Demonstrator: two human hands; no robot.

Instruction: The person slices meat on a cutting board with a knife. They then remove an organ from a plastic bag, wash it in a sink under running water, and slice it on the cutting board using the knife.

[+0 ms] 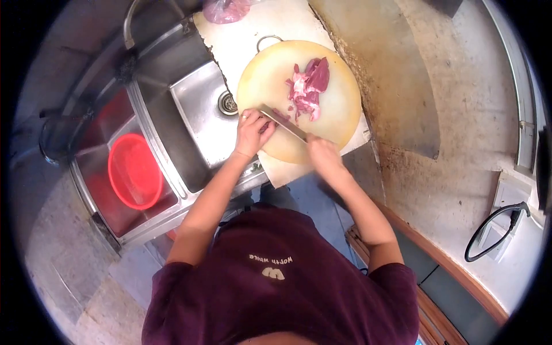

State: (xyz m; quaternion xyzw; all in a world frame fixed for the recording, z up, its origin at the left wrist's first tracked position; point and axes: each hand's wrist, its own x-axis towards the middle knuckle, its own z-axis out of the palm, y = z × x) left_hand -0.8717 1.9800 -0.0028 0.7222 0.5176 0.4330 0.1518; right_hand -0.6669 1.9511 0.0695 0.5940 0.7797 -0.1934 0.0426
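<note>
Meat, main lot: one clump [310,83], red with pale fat, lying on the upper right part of the board; several small scraps lie loose around its lower edge, too small to count surely.

Meat, second lot: one small portion [279,115] nearer the person, by the blade, partly hidden by knife and fingers.

Knife [285,123]: one, broad-bladed, laid slantwise across the board between the two hands, its blade beside the left fingers.

Left hand [252,132]: one, fingers bent and drawn together, tips pressing the small portion against the board.

Right hand [323,154]: one, fingers wrapped fully around the knife's handle, which the fist hides.

Board [259,75]: one, round, yellowish, with one metal ring [269,39] at its far edge.

Slab [221,29]: one, pale, beneath the board, overlapping the sink's right side.

Bag [225,10]: one, clear, with pinkish contents, on the slab's far end.

Sink [150,129]: one, steel, two compartments; one drain [227,102] shows in the right compartment.

Tub [135,171]: one, red, in the left compartment.

Tap [127,26]: one, curved, at the sink's far side.

Cable [489,230]: one, black, looped, against the right wall [425,190].

Shirt [276,241]: one, maroon, with pale lettering.
</note>
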